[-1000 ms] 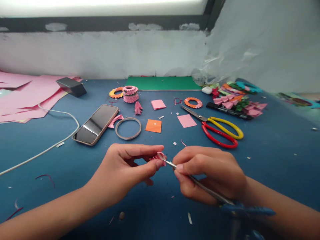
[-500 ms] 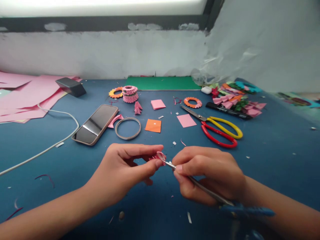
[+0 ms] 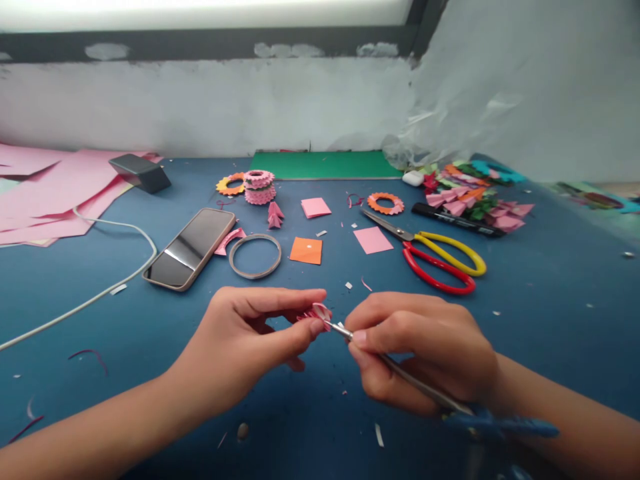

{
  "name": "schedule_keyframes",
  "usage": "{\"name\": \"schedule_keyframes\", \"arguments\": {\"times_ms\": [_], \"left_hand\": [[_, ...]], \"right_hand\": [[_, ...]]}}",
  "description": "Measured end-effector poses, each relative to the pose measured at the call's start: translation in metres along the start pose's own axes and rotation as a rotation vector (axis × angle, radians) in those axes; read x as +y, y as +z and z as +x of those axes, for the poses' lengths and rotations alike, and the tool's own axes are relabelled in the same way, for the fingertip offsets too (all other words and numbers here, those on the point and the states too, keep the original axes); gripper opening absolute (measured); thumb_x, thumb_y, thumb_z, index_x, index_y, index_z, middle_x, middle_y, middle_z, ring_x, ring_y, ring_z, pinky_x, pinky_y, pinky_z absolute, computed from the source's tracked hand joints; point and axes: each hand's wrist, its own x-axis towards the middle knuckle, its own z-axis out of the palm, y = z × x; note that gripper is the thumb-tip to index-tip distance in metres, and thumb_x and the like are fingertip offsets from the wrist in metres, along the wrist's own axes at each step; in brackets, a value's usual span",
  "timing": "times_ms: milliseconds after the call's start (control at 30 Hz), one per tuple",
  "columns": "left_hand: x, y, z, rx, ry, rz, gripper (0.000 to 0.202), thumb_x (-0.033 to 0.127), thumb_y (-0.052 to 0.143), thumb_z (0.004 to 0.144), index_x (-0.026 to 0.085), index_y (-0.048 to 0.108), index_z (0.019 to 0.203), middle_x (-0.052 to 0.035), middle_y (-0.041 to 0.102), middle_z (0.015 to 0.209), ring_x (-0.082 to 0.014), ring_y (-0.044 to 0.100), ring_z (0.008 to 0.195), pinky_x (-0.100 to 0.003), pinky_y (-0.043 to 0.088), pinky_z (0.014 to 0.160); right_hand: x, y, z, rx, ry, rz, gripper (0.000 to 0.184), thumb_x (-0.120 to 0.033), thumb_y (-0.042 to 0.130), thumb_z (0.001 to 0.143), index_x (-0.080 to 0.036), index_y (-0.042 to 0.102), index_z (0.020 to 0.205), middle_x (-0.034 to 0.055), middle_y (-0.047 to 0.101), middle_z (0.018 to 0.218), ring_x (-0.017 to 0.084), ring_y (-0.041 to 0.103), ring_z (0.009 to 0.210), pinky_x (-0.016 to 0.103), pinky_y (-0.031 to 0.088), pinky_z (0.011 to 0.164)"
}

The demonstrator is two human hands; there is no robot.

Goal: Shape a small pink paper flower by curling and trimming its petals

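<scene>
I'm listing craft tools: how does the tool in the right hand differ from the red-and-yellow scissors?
The blue-handled tool is gripped in the right hand, its thin metal tip at the pink paper piece pinched by the left hand; the scissors lie untouched on the table. The tool's handle is blue; the scissors have one red loop and one yellow. Both have metal front ends.

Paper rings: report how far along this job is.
Done: a pink ring stack and two orange rings look finished. In hand: the left hand pinches a pink piece; the right hand holds a tool tip against it. Left: pink squares and an orange square lie flat, unfolded.
</scene>
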Motion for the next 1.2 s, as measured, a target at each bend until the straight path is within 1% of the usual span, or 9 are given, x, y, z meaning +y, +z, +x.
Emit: {"name": "schedule_keyframes", "arguments": {"times_ms": [400, 633, 767, 1000, 1200], "left_hand": [[0.0003, 0.001, 0.0007, -0.002, 0.007, 0.002, 0.019, 0.021, 0.076, 0.069, 0.029, 0.075, 0.087, 0.0034, 0.074, 0.074, -0.008, 0.063, 0.056, -0.013, 0.057, 0.047], [0.0002, 0.0011, 0.0014, 0.003, 0.007, 0.002, 0.02, 0.021, 0.077, 0.068, 0.028, 0.076, 0.086, 0.0033, 0.074, 0.074, -0.0074, 0.062, 0.053, -0.012, 0.057, 0.046], [0.0007, 0.001, 0.0016, 0.001, 0.005, 0.003, 0.02, 0.02, 0.077, 0.068, 0.029, 0.076, 0.086, 0.0039, 0.074, 0.073, -0.0066, 0.061, 0.052, -0.011, 0.056, 0.047], [0.0003, 0.0005, 0.001, -0.002, 0.014, 0.0, 0.02, 0.019, 0.076, 0.068, 0.029, 0.076, 0.085, 0.0045, 0.074, 0.07, -0.0065, 0.061, 0.051, -0.011, 0.056, 0.047], [0.0016, 0.0015, 0.0002, -0.006, 0.012, 0.004, 0.02, 0.019, 0.076, 0.068, 0.03, 0.076, 0.085, 0.0052, 0.073, 0.069, -0.0062, 0.061, 0.05, -0.011, 0.056, 0.046]], "right_hand": [[0.0002, -0.0006, 0.0004, -0.005, -0.002, 0.001, 0.021, 0.003, 0.051, 0.069, -0.018, 0.046, 0.069, 0.0022, 0.06, 0.063, 0.009, 0.051, 0.054, 0.02, 0.043, 0.047], [-0.0006, 0.0001, -0.0001, -0.011, 0.019, -0.015, 0.021, 0.002, 0.05, 0.07, -0.019, 0.046, 0.07, 0.0007, 0.058, 0.063, 0.008, 0.05, 0.054, 0.019, 0.042, 0.046], [-0.0005, -0.0005, 0.0007, -0.004, -0.002, -0.018, 0.022, 0.002, 0.05, 0.07, -0.019, 0.046, 0.069, 0.0005, 0.057, 0.061, 0.009, 0.05, 0.054, 0.019, 0.041, 0.046], [-0.0018, -0.0015, 0.0025, -0.007, 0.001, -0.011, 0.022, 0.001, 0.05, 0.071, -0.02, 0.045, 0.069, -0.0009, 0.057, 0.059, 0.008, 0.048, 0.053, 0.018, 0.041, 0.045], [-0.0006, -0.0006, 0.002, 0.0, 0.004, -0.006, 0.022, 0.003, 0.05, 0.07, -0.019, 0.046, 0.069, 0.0001, 0.058, 0.06, 0.008, 0.05, 0.054, 0.018, 0.042, 0.046]]}}
